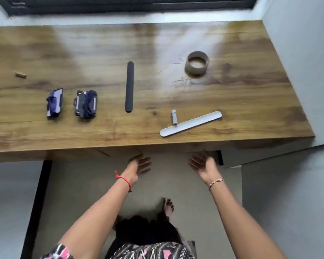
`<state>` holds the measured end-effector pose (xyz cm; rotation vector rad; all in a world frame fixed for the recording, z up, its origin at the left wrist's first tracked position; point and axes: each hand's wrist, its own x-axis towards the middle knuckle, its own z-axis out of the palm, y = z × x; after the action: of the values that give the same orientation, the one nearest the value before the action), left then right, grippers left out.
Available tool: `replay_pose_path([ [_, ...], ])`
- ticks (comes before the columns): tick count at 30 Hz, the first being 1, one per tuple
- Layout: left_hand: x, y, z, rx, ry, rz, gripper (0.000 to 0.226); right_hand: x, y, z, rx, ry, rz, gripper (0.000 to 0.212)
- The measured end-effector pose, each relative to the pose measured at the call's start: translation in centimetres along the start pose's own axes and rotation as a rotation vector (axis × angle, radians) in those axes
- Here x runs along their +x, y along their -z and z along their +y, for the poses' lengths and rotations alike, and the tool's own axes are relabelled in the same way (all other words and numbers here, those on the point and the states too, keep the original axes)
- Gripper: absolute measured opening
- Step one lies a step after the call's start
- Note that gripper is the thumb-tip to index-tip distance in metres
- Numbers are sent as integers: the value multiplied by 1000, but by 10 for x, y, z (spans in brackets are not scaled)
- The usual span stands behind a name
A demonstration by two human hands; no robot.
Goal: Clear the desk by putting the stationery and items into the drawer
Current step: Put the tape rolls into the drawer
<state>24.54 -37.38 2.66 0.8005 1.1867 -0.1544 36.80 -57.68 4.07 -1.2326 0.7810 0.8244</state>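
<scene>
In the head view, a wooden desk (pixel 251 101) fills the upper part, and every place below is told from its front edge. Both hands are just under this edge, palms turned up, near the underside. The left hand (pixel 139 165) has its fingers spread and holds nothing. The right hand (pixel 202 163) is also spread open and empty; it is just beside the dark corner of what is probably the drawer (pixel 220 157), but this part is blurred and I cannot say if the fingers touch it.

Closest to the front edge lies a white flat strip (pixel 191 123), slanted, and a small grey tube (pixel 174 117) rests with one end on it. A little further back from the edge, toward the left, lie two purple and black bundles (pixel 54 103) (pixel 86 104) side by side. Between them and the white strip lies a black flat strip (pixel 129 86), pointing away from the edge. Far back from the edge, on the right, stands a brown tape roll (pixel 196 63). Far left lies a small tan piece (pixel 20 74).

A red thread bracelet (pixel 123 179) is on the left wrist, a chain bracelet (pixel 216 182) on the right.
</scene>
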Motion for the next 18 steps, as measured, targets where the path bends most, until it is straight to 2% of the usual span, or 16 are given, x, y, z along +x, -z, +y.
replay_pose_path([
  [3, 13, -12, -1, -371, 37, 29, 19, 24, 5, -9, 208, -34, 11, 38],
  [5, 17, -19, -3, -497, 34, 30, 20, 35, 8, -12, 318, -46, -33, 44],
  [12, 40, -25, -13, -780, -42, -17, 27, 67, 18, -12, 624, -72, -150, 43],
  [18, 50, -36, -27, -767, -126, 7, 57, 75, 22, -4, 594, -50, -180, 53],
])
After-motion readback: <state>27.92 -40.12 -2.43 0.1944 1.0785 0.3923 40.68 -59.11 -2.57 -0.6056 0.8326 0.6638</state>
